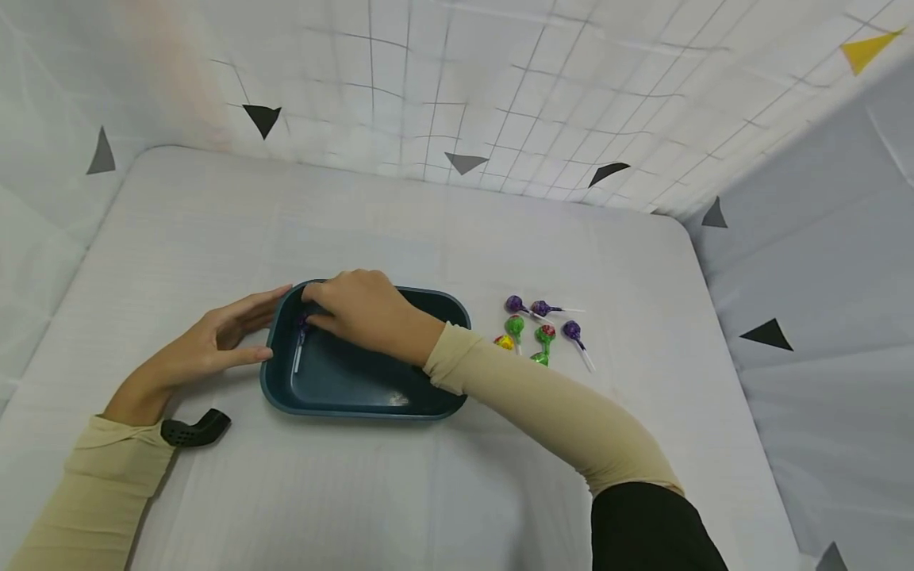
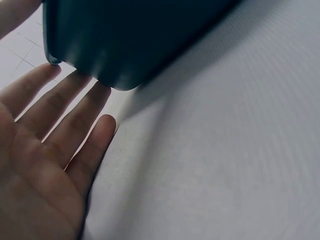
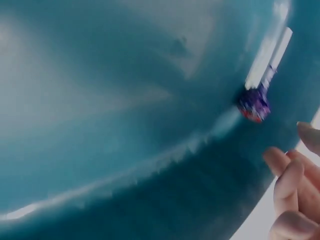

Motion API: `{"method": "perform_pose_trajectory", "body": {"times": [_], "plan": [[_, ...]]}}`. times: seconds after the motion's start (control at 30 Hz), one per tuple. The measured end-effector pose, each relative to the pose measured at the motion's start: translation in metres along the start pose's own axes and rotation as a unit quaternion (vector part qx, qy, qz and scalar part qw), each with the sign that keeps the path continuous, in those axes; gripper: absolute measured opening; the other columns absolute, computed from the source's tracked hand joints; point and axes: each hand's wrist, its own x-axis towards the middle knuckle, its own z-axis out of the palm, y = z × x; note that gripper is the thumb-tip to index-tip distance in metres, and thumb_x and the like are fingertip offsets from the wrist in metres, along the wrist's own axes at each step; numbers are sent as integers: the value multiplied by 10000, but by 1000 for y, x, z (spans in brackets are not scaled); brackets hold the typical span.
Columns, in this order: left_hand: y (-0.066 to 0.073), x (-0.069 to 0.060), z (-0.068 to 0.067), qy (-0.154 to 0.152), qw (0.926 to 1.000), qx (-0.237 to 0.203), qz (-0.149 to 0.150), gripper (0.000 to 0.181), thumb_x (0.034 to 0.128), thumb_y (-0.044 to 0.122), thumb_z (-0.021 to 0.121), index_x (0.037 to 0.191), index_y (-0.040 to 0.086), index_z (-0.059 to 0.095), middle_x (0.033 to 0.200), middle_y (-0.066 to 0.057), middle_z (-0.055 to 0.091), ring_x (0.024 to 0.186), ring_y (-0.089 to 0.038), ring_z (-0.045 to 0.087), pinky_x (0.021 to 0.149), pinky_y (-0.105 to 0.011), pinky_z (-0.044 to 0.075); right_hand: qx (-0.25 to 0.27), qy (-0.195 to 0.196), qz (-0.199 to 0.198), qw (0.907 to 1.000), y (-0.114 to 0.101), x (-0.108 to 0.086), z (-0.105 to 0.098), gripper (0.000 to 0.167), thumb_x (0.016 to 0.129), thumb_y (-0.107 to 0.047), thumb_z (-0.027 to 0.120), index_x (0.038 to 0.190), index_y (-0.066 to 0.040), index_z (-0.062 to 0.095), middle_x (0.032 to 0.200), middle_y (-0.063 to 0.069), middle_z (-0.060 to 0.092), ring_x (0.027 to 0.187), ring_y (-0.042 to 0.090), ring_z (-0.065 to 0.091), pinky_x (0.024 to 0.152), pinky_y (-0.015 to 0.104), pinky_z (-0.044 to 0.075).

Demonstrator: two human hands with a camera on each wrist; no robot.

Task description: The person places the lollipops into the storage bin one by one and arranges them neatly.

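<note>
While 1 purple lollipop [image 3: 254,106] is in the tray [image 1: 357,414], other lollipops [image 1: 545,334] left outside, my L hand [image 1: 207,341] is spread, R hand [image 1: 371,312] prob. empty, loosely bent.

And here's the tub [image 1: 357,381], smooth moulded plastic by the look of it, soft gloss along the base, bright streaks where the walls curve! Inside, a lollipop [image 3: 254,106] in crinkled, shiny wrapping, its stick [image 3: 284,45] smooth and white. Green lollipop [image 1: 515,325] out on the desk [image 1: 321,492], glossy wrapper too! That desk wears a matt, cloth-like cover, faintly ribbed. Sleeves [image 1: 543,404] in matt stretchy fabric, wrinkled at the cuff; wrist piece [image 1: 196,430], dull black plastic, it seems. Behind, a thin, creased sheet [image 1: 421,95], slightly sheeny!
</note>
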Motion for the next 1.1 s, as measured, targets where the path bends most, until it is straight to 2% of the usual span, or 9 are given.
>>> {"method": "perform_pose_trajectory", "body": {"times": [0.2, 0.33, 0.47, 0.6, 0.63, 0.7, 0.93, 1.1], "plan": [[2, -1, 1, 62, 9999, 119, -109, 821, 900, -217, 594, 1614, -57, 222, 1699, 30, 311, 1500, 0, 380, 1183, -94, 324, 423, -99, -200, 9989, 9, -13, -20, 404, 1024, -368, 659, 1390, -197, 657, 1306, -56, 730, 1100, 81, 714, 894, 252, 593], [2, -1, 1, 90, 9998, 145, -133, 822, 898, -212, 601, 1614, -50, 231, 1702, 5, 310, 1499, -6, 386, 1180, -97, 333, 574, -87, -363, 9977, 16, -26, -31, 429, 1009, -352, 685, 1404, -190, 647, 1339, -49, 703, 1137, 91, 698, 953, 251, 573], [1, -1, 1, 97, 9998, 128, -122, 828, 897, -208, 609, 1617, -42, 234, 1704, -24, 307, 1502, -17, 388, 1182, -103, 339, 686, 103, -446, 9966, 26, -42, -40, 432, 993, -333, 713, 1390, -173, 658, 1294, -40, 716, 919, 72, 692, 826, 228, 567], [0, -1, 0, 106, 9998, 124, -97, 833, 895, -210, 613, 1616, -44, 233, 1704, -32, 305, 1503, -18, 387, 1183, -105, 339, 644, 331, -447, 9964, 35, -58, -45, 428, 986, -328, 724, 1380, -173, 667, 1259, -26, 728, 740, 56, 598, 693, 213, 514], [0, -1, 0, 125, 9997, 143, -180, 839, 894, -206, 617, 1620, -31, 236, 1705, -28, 305, 1502, -14, 386, 1185, -108, 339, 633, 386, -434, 9963, 37, -62, -46, 424, 985, -325, 725, 1377, -176, 670, 1252, -25, 730, 738, 52, 593, 684, 208, 508], [0, -1, 0, 120, 9997, 164, -144, 841, 890, -209, 620, 1618, -34, 238, 1704, -40, 306, 1504, -18, 386, 1187, -109, 339, 615, 492, -391, 9961, 42, -71, -47, 422, 978, -319, 734, 1370, -175, 677, 1238, -20, 736, 741, 48, 600, 680, 204, 511], [-1, -1, 1, 69, 9998, 188, -7, 839, 885, -217, 617, 1613, -53, 234, 1707, -38, 297, 1512, -18, 373, 1188, -105, 333, 649, 759, -108, 9949, 59, -101, -52, 442, 954, -273, 767, 1365, -137, 676, 1008, 2, 740, 724, 85, 603, 661, 230, 510], [-1, -2, 0, 74, 9998, 206, -39, 839, 891, -214, 615, 1616, -48, 228, 1711, -37, 289, 1511, -10, 369, 1189, -103, 329, 528, 965, 123, 9939, 70, -122, -54, 453, 927, -253, 798, 1351, -140, 685, 973, 6, 746, 704, 69, 598, 621, 222, 492]]}}
